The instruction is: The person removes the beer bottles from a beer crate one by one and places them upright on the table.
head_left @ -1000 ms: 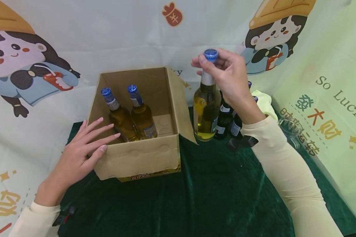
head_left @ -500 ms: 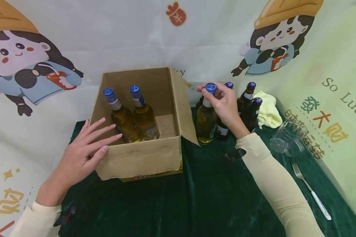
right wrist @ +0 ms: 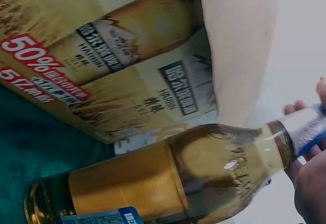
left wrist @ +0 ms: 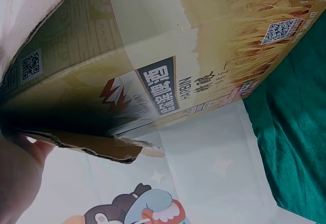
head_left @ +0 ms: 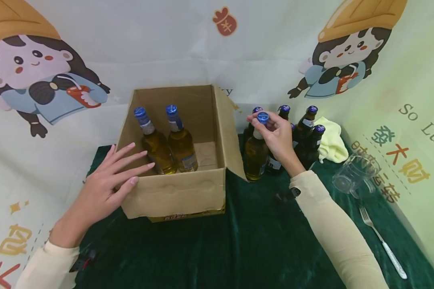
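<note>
My right hand [head_left: 280, 140] grips a blue-capped beer bottle [head_left: 255, 160] by the neck, just right of the cardboard box [head_left: 181, 194]. The bottle is upright, its base at the green cloth beside the box's side flap. In the right wrist view, this glass bottle [right wrist: 204, 168] shows a gold label and pale liquid. My left hand [head_left: 103, 190] lies over the box's near left edge with fingers spread and fairly straight. Inside the box, on its left side, two similar bottles lean: one bottle [head_left: 158, 150] and another bottle [head_left: 182, 148].
Several dark bottles [head_left: 305, 142] stand at the right rear, partly behind my right hand. Beside them are a crumpled pale yellow cloth [head_left: 332, 140], a clear glass mug [head_left: 352, 174] and a fork [head_left: 383, 243]. A printed backdrop [head_left: 181, 44] hangs close behind the box.
My right hand has lowered the beer bottle from above down to the cloth beside the box. The left hand stays at the box edge; the head view has shifted slightly.
</note>
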Tool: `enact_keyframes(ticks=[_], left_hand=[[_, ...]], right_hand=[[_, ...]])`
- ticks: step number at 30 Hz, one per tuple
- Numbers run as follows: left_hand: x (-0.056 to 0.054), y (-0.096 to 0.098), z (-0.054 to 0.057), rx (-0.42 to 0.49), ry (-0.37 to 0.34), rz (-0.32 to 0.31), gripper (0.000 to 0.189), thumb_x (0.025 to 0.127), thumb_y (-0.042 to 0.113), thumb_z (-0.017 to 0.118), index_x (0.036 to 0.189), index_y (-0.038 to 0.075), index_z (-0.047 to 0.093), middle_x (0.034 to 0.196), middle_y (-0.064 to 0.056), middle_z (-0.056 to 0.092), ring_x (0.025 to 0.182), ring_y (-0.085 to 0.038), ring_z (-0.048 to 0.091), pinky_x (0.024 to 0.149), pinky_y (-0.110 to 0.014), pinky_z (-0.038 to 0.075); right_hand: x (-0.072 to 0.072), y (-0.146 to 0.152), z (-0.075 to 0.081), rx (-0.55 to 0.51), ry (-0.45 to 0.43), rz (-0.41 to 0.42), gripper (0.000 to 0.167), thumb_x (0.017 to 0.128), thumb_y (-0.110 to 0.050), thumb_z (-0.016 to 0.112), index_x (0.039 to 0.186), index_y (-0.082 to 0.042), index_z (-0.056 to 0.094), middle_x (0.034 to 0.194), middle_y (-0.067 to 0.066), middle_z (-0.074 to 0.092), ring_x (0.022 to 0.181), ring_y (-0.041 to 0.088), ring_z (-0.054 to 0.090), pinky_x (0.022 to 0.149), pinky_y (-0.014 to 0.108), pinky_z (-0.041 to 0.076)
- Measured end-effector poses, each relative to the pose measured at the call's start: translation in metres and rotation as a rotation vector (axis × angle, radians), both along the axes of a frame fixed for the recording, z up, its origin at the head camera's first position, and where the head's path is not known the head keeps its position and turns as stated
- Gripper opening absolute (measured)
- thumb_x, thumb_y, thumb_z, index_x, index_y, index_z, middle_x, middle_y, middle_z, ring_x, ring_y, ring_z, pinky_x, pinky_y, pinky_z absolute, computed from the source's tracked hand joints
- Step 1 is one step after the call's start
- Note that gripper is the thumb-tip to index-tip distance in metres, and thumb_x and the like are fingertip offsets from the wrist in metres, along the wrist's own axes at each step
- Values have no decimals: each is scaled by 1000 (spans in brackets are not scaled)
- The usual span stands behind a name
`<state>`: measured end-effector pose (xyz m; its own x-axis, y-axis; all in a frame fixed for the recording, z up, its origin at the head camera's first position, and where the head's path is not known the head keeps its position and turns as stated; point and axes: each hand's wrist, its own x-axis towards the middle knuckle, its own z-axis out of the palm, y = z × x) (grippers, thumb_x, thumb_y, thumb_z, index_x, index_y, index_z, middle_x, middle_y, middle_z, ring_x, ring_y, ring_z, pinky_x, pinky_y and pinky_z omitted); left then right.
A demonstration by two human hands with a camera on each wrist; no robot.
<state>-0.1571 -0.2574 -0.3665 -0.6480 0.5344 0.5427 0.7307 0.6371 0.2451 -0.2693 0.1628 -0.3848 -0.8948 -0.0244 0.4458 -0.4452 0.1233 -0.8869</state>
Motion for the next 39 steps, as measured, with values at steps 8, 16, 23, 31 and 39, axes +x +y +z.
enact_keyframes(ticks=[8,16,23,31,39], left_hand=[[-8,2,1,-7,21,-27,35,104,29,53,135,23,67,143,-12,62,152,-28,34,129,-52,7],[-7,-1,3,-77,3,-36,38,102,23,55,139,25,63,139,-11,65,150,-30,37,130,-49,8],[-1,-6,9,-144,-1,-15,38,100,20,59,137,24,65,134,-8,68,142,-31,48,130,-46,12],[-12,3,18,-259,-38,1,35,104,23,51,135,23,67,134,-5,69,139,-33,51,130,-48,11],[-16,10,18,-237,0,-4,32,103,23,49,123,21,75,120,-1,76,125,-30,63,127,-49,21]], right_hand=[[-1,7,-2,-51,-13,-19,31,99,-19,65,120,3,65,116,6,76,108,10,72,102,25,53],[0,4,-6,-48,-76,-35,35,100,-23,63,125,3,63,118,6,75,112,11,71,107,27,50],[3,0,3,49,-152,-13,36,98,-22,67,127,-1,63,125,11,72,116,17,70,106,27,51],[11,9,20,157,-152,-11,48,99,-22,66,143,-8,53,142,14,61,129,23,61,111,34,48],[32,16,55,-12,-20,-39,40,101,-17,60,140,-10,57,141,12,62,130,19,60,111,30,47]])
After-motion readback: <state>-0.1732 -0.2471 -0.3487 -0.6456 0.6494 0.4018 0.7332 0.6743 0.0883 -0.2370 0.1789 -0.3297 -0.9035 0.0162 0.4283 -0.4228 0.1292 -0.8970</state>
